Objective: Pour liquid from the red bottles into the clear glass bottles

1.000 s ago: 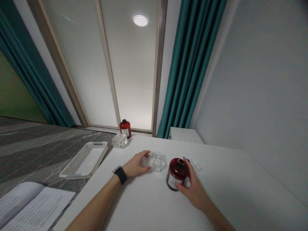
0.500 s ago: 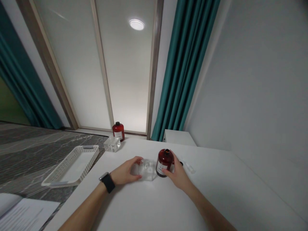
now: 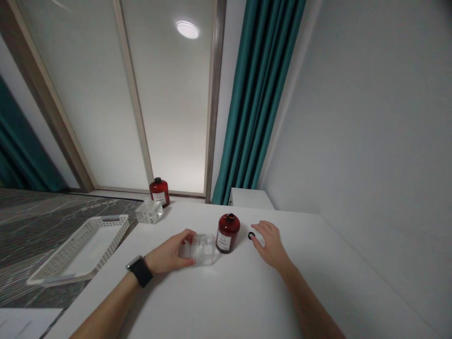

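Note:
My left hand [image 3: 173,253], with a black watch on its wrist, grips the left side of a clear square glass-like box [image 3: 204,249] on the table, thumb at the near edge and fingers at the far edge. Just right of the box stands a dark red bottle [image 3: 228,234] with a white label and a dark neck. No hand touches this bottle. Farther right, my right hand [image 3: 270,245] curls around a small clear piece [image 3: 260,238], with a black ring [image 3: 251,235] beside the thumb. The fingers partly hide that piece.
A second red bottle [image 3: 159,192] with a black cap stands at the table's far left corner, behind another clear box [image 3: 149,212]. A white basket [image 3: 79,249] lies left of the white table [image 3: 212,301]. Beyond the far edge is a white cabinet [image 3: 250,197].
My right hand has let go of the red bottle and moved right to the small clear piece. The left hand stays on the clear box. The view has swung slightly right.

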`<state>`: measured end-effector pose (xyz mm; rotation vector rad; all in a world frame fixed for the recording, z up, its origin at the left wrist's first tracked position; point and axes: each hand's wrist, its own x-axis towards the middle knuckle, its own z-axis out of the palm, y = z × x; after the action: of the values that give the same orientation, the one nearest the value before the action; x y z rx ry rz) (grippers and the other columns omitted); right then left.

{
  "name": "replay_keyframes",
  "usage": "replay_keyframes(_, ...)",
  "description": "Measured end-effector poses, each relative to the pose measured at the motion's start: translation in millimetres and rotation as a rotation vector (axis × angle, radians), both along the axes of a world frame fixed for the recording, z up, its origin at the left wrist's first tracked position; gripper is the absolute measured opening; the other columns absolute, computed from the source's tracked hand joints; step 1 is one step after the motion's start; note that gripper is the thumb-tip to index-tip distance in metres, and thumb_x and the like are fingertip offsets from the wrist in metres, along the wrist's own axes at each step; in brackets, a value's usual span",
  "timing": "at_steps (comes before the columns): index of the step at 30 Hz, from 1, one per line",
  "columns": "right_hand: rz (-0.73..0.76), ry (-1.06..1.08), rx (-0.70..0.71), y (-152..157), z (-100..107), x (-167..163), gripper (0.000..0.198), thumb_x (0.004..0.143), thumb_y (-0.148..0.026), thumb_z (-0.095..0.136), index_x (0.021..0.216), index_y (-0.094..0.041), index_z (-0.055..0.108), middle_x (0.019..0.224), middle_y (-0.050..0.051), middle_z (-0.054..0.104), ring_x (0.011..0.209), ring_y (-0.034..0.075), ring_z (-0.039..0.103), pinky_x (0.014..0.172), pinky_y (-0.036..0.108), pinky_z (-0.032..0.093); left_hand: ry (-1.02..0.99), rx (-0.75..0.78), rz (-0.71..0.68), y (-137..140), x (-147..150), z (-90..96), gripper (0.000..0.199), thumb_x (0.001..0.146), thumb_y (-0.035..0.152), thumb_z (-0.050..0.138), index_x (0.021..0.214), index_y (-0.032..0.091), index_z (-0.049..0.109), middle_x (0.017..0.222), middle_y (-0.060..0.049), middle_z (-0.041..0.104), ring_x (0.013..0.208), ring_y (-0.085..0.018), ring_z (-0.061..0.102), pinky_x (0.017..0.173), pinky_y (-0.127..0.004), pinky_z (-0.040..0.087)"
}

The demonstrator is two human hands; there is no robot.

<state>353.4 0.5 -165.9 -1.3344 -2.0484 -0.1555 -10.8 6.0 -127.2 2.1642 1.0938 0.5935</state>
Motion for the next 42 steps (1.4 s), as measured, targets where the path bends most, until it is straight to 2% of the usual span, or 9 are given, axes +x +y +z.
replay_keyframes(3, 0.003, -0.051, -0.014, 6.1, -4.2, 2.1, 0.028, 0.087, -0.019, 0.056, 0.112, -0.025, 0.065, 0.110, 0.009, 0.068, 0.115, 0.031, 0.054, 0.101, 0.051, 0.039, -0.004, -0.010, 0.010, -0.7, 0.9, 0.9, 0.050, 0.068, 0.027, 0.075, 0.112, 0.019, 0.053, 0.107, -0.007, 0.064, 0.097, -0.026, 0.060, 0.091, -0.041, 0.047)
replay_keyframes(9, 0.005, -0.082, -0.041, 10.0, -12.4, -2.1, 0.033, 0.085, -0.016, 0.056, 0.116, -0.025, 0.065, 0.113, 0.010, 0.068, 0.117, 0.031, 0.053, 0.105, 0.054, 0.035, -0.028, -0.005, 0.003, -1.3, 0.4, 0.6, 0.051, 0.068, 0.027, 0.074, 0.113, 0.019, 0.053, 0.107, -0.006, 0.064, 0.096, -0.026, 0.060, 0.089, -0.039, 0.049)
replay_keyframes(17, 0.040, 0.028, -0.080, 15.5, -19.5, -3.3, 0.034, 0.083, -0.014, 0.056, 0.114, -0.025, 0.066, 0.106, 0.010, 0.070, 0.115, 0.032, 0.054, 0.109, 0.058, 0.028, -0.022, 0.003, 0.003, -0.8, 0.1, 0.4, 0.049, 0.066, 0.028, 0.076, 0.109, 0.020, 0.055, 0.104, -0.005, 0.065, 0.096, -0.027, 0.060, 0.090, -0.040, 0.047)
replay_keyframes(22, 0.035, 0.222, -0.084, 10.0, -7.9, -10.4, 0.027, 0.084, -0.019, 0.056, 0.107, -0.024, 0.069, 0.099, 0.010, 0.067, 0.105, 0.031, 0.055, 0.101, 0.055, 0.035, -0.006, -0.013, -0.013, -1.4, 0.6, 1.6, 0.047, 0.067, 0.026, 0.075, 0.108, 0.020, 0.054, 0.104, -0.005, 0.064, 0.099, -0.027, 0.058, 0.092, -0.039, 0.046)
replay_keyframes(27, 0.045, 0.519, -0.118, -1.0, 7.2, -26.1, 0.015, 0.086, -0.031, 0.059, 0.095, -0.024, 0.070, 0.091, 0.008, 0.065, 0.094, 0.029, 0.054, 0.091, 0.049, 0.040, -0.002, -0.046, -0.029, -4.0, 4.4, 2.6, 0.050, 0.063, 0.028, 0.079, 0.105, 0.021, 0.054, 0.105, -0.005, 0.064, 0.099, -0.028, 0.058, 0.092, -0.040, 0.045)
replay_keyframes(33, 0.138, 0.972, -0.232, -5.4, 16.1, -44.2, 0.028, 0.095, -0.047, 0.044, 0.102, -0.024, 0.058, 0.089, 0.005, 0.065, 0.079, 0.021, 0.062, 0.074, 0.038, 0.052, -0.016, -0.066, -0.060, -12.6, 20.2, -1.0, 0.055, 0.059, 0.034, 0.085, 0.103, 0.020, 0.054, 0.103, -0.005, 0.064, 0.098, -0.027, 0.059, 0.088, -0.036, 0.046)
replay_keyframes(37, 0.209, 1.145, -0.310, -8.0, 22.6, -46.9, 0.031, 0.095, -0.051, 0.040, 0.100, -0.025, 0.056, 0.079, 0.003, 0.063, 0.071, 0.020, 0.062, 0.070, 0.038, 0.054, -0.038, -0.067, -0.066, -16.5, 29.3, -8.7, 0.055, 0.058, 0.040, 0.086, 0.099, 0.020, 0.055, 0.100, -0.003, 0.065, 0.093, -0.028, 0.060, 0.082, -0.034, 0.046)
replay_keyframes(40, 0.222, 1.203, -0.343, -10.1, 25.2, -47.7, 0.031, 0.094, -0.052, 0.044, 0.098, -0.024, 0.057, 0.077, 0.004, 0.063, 0.070, 0.020, 0.063, 0.068, 0.038, 0.054, -0.063, -0.044, -0.116, -15.7, 27.6, -15.8, 0.069, 0.060, 0.052, 0.084, 0.113, 0.020, 0.054, 0.108, -0.007, 0.064, 0.097, -0.030, 0.059, 0.087, -0.038, 0.046)
replay_keyframes(42, 0.216, 1.215, -0.350, -11.5, 25.2, -48.7, 0.030, 0.093, -0.052, 0.047, 0.097, -0.024, 0.057, 0.081, 0.005, 0.064, 0.072, 0.020, 0.063, 0.069, 0.037, 0.054, -0.161, -0.001, -0.123, -14.0, 24.4, -17.1, 0.080, 0.073, 0.062, 0.070, 0.135, 0.020, 0.042, 0.116, -0.010, 0.060, 0.103, -0.030, 0.057, 0.094, -0.042, 0.045)
